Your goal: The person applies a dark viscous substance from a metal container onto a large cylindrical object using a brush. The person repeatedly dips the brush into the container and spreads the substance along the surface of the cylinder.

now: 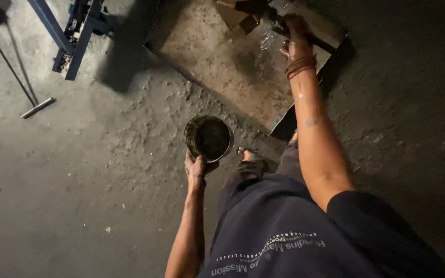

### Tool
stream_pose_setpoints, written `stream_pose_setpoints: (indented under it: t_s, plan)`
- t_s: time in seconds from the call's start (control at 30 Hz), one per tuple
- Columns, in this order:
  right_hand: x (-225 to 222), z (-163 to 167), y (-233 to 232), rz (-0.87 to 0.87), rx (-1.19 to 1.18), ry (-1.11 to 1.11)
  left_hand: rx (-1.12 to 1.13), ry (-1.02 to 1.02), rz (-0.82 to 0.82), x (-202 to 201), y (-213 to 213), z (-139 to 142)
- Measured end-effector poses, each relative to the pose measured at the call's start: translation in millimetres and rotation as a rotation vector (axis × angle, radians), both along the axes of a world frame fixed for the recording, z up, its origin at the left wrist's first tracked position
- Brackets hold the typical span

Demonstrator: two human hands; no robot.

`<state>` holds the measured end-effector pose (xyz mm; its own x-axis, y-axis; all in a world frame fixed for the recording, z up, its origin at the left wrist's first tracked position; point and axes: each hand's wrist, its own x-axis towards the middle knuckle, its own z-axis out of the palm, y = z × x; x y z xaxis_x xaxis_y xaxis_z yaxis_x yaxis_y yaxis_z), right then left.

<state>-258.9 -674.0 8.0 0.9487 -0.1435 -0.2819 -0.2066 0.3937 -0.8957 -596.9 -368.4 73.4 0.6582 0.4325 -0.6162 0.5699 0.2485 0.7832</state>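
**Dark tin held low, tool half lost in shadow**

The left hand [195, 170] grips the rim of a round dark tin [208, 137] above the concrete floor [78, 180]. The right hand [297, 32] is clenched around a dark tool [318, 42] over a metal sheet [222, 67]; the tool's ends are hidden in shadow.

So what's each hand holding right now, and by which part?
The left hand grips a round dark tin by its near rim. The right hand closes around a dark bar-like handle over the flat metal sheet; the tool's kind cannot be told.
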Motion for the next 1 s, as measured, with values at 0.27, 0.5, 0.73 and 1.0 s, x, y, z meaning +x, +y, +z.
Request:
stream_pose_setpoints:
  t_s: [0.27,0.5,0.73,1.0]
  plan:
    - [-17,12,7,-0.179,-0.281,-0.223,-0.043,0.021,-0.023,10,-3,6]
    - [-23,33,78,-0.446,1.395,-0.408,0.032,0.041,-0.126,26,-1,11]
    - [-1,-18,60,-0.417,0.738,-0.235,0.008,0.033,-0.121,25,2,10]
    - [1,54,3,-0.131,-0.198,-0.844,0.023,0.026,-0.173,11,13,5]
